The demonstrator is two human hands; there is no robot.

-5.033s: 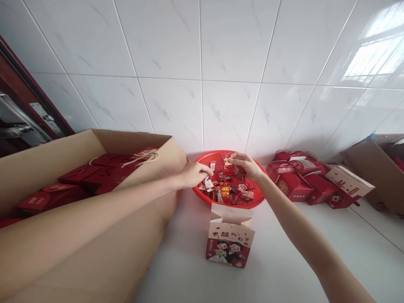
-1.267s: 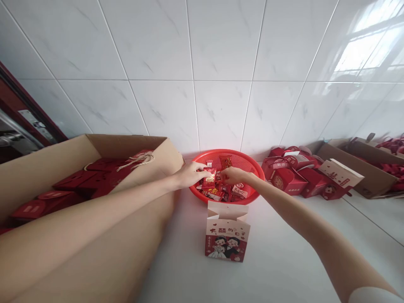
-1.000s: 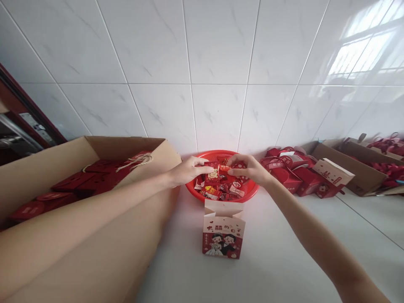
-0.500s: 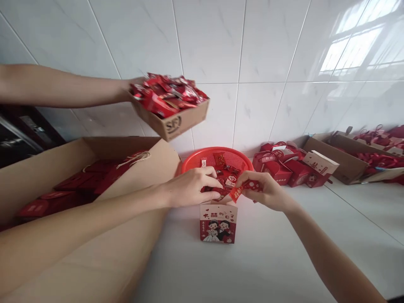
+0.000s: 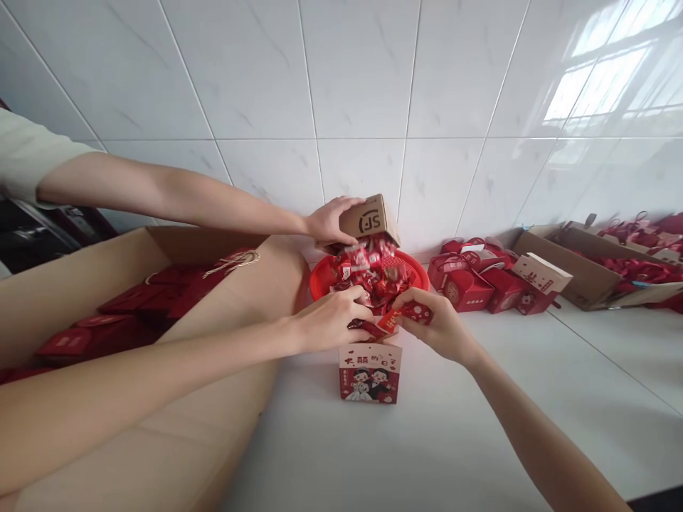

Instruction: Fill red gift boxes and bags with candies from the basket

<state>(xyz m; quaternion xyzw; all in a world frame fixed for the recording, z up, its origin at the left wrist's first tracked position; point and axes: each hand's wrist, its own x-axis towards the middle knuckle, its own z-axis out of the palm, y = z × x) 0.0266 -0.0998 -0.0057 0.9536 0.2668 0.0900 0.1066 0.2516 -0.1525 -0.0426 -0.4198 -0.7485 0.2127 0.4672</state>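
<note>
A small red-and-white gift box [image 5: 370, 380] with a cartoon bride and groom stands upright on the white surface, its top opened. Just above its left side, my left hand [image 5: 331, 321] has its fingers curled round a dark red wrapped candy [image 5: 356, 324], partly hidden. At the box's right side my right hand [image 5: 440, 331] pinches a red-orange candy packet [image 5: 391, 321]. Behind the box sits a red plastic basket [image 5: 421, 279] with wrapped candies [image 5: 388, 281]. Another person's hand [image 5: 331, 219] tips a small cardboard box [image 5: 372, 219] over it, and candies tumble out, blurred.
A large cardboard carton [image 5: 213, 387] holding red gift boxes [image 5: 85, 340] takes up the left side. Closed red gift boxes [image 5: 469, 288] stand at the right, beside cardboard trays [image 5: 570, 274] of red boxes and ribbons. A tiled wall [image 5: 363, 71] rises behind.
The other person's hand has brought the cardboard box right and down over the basket and tilted it, so candies now pour out. My right hand has moved slightly left with its packet.
</note>
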